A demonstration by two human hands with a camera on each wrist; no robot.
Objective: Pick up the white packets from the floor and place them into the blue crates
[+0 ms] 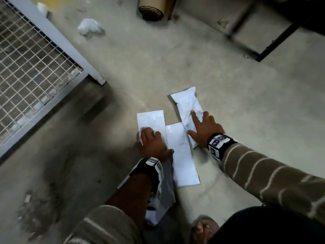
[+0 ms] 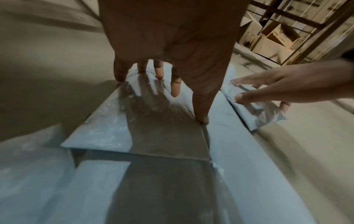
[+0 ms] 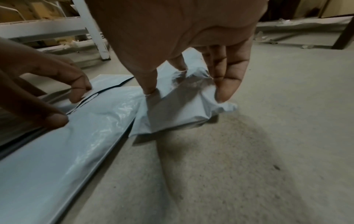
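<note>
White plastic packets lie flat on the grey concrete floor (image 1: 228, 103), near its middle in the head view; no blue crate shows in any view. Left packet (image 1: 149, 120) lies under the left hand (image 1: 153, 143); fingers spread and fairly straight, tips pressing its surface, thumb at the seam with the middle packet (image 1: 181, 155); nothing clamped. Middle packet lies lengthwise just beside the left one, edges touching or slightly overlapping; cannot tell which. Right packet (image 1: 186, 106), crumpled, lies angled, its near end touching the middle packet. Right hand (image 1: 205, 127) on it; from the right wrist view, fingers (image 3: 228, 75) and thumb curl round a bunched part of the plastic, pinching it; packet not lifted clear of the floor. A further white packet (image 1: 165, 199) lies beneath the left forearm. Wire-mesh frame (image 1: 35, 67) stands toward the left edge; cardboard roll (image 1: 152, 7) at the far edge; crumpled white scrap (image 1: 89, 27) near the frame.
</note>
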